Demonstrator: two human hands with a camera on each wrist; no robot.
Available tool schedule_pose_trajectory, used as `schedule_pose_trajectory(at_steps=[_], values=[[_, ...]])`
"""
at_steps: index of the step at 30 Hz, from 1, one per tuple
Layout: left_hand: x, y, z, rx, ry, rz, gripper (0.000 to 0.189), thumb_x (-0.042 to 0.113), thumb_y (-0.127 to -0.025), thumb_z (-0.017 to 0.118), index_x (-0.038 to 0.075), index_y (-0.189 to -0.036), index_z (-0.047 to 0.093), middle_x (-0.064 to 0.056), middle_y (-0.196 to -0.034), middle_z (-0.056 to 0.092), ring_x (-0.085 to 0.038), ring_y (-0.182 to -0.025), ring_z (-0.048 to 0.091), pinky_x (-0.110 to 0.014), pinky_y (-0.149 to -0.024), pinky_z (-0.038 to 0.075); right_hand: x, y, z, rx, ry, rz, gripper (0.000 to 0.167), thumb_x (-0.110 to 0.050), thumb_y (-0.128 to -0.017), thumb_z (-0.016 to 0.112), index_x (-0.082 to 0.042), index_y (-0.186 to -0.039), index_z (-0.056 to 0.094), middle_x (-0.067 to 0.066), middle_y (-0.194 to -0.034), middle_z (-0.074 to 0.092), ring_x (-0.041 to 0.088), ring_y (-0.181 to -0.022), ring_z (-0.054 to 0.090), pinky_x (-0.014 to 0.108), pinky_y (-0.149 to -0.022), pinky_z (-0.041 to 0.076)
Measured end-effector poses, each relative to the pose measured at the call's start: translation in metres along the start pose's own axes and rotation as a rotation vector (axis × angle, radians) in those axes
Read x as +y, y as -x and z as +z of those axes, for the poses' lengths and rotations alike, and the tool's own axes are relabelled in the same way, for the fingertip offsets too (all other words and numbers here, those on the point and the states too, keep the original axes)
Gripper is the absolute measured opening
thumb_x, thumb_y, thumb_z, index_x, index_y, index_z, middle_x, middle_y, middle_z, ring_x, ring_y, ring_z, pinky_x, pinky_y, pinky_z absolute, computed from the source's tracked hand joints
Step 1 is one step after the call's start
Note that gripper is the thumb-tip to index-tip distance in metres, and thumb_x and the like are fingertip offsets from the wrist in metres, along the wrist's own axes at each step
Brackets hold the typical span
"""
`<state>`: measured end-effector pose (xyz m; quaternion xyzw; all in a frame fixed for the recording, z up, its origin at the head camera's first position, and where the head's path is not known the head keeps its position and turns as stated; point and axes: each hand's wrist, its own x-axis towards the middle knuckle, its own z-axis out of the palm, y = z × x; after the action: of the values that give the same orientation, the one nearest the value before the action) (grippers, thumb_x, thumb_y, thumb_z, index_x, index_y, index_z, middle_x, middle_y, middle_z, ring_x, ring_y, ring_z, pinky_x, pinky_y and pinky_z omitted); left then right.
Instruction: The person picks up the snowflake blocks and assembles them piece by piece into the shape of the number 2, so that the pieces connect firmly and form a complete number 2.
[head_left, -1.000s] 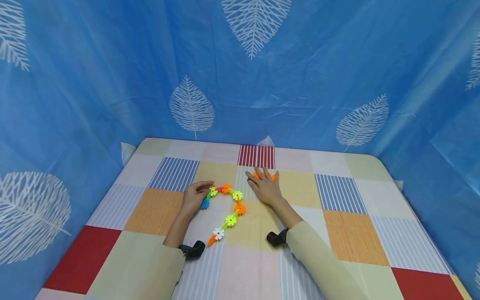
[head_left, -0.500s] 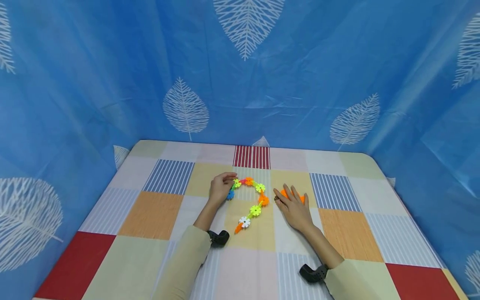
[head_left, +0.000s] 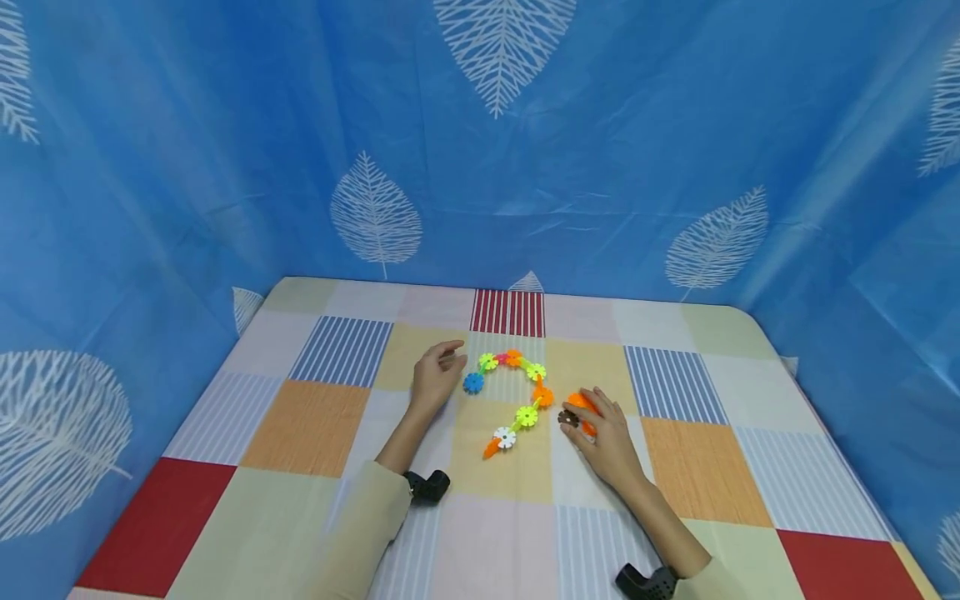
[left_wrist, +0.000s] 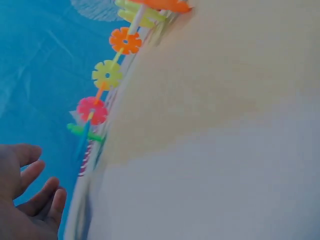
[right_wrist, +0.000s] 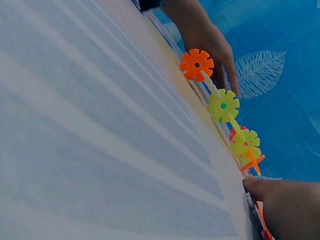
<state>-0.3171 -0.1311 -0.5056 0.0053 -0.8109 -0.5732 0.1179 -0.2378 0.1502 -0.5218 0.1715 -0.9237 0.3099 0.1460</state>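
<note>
A chain of linked plastic snowflake discs [head_left: 527,416], blue, green, pink, orange, yellow and white, lies in a hooked curve on the patterned cloth in the head view. Its blue disc [head_left: 473,382] forms the left end. Just left of that end hovers my left hand [head_left: 435,377], fingers loosely bent and apart from the chain. My right hand [head_left: 611,446] is right of the chain, thumb and fingers curved around a brown disc [head_left: 567,418] and orange discs [head_left: 579,402], partly hidden under it. In the right wrist view the thumb [right_wrist: 255,187] presses at these pieces.
A checked and striped cloth [head_left: 315,517] covers the table. Blue sheets with white leaf prints [head_left: 600,167] hang behind and at both sides. Each wrist wears a black camera [head_left: 427,487].
The chain has shifted right across the cloth, and my left hand has let go of its blue end. My right hand moved right with the orange and brown discs, its flat fingers now curling round them.
</note>
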Motion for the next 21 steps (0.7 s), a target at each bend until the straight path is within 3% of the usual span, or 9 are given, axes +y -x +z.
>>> schedule_pose_trajectory(at_steps=[5, 10, 17, 21], values=[[0.007, 0.022, -0.020, -0.001, 0.019, 0.140, 0.013, 0.010, -0.086, 0.065, 0.006, -0.098, 0.069, -0.006, -0.091, 0.066, -0.019, -0.082, 0.063, -0.029, -0.071, 0.052, -0.001, -0.002, -0.001, 0.047, -0.032, -0.019, 0.028, -0.017, -0.078, 0.075, -0.004, -0.101, 0.068, 0.019, -0.120, 0.052, 0.038, -0.123, 0.035, 0.057, -0.097, 0.028], [0.014, 0.047, -0.025, -0.189, -0.021, 0.230, 0.009, 0.013, -0.087, 0.064, 0.007, -0.092, 0.068, 0.001, -0.075, 0.066, -0.013, -0.068, 0.061, -0.024, -0.060, 0.050, -0.003, -0.002, -0.001, 0.086, -0.039, -0.035, 0.031, -0.014, -0.073, 0.078, -0.004, -0.099, 0.067, 0.016, -0.110, 0.056, 0.033, -0.105, 0.044, 0.049, -0.086, 0.036], [0.012, 0.057, -0.016, -0.388, -0.068, 0.172, 0.009, 0.016, -0.088, 0.063, 0.009, -0.093, 0.068, 0.004, -0.072, 0.064, -0.009, -0.061, 0.057, -0.024, -0.053, 0.048, -0.001, -0.003, 0.000, 0.098, -0.023, -0.056, 0.032, -0.015, -0.070, 0.080, -0.005, -0.098, 0.068, 0.008, -0.094, 0.061, 0.025, -0.087, 0.047, 0.039, -0.077, 0.034], [0.019, 0.058, -0.007, -0.549, -0.115, 0.140, 0.020, 0.021, -0.089, 0.063, 0.005, -0.102, 0.066, 0.003, -0.073, 0.063, -0.010, -0.056, 0.055, -0.023, -0.049, 0.045, -0.002, -0.003, 0.002, 0.105, -0.029, -0.077, 0.032, -0.014, -0.070, 0.080, -0.006, -0.099, 0.068, 0.006, -0.091, 0.063, 0.020, -0.082, 0.046, 0.036, -0.072, 0.034]])
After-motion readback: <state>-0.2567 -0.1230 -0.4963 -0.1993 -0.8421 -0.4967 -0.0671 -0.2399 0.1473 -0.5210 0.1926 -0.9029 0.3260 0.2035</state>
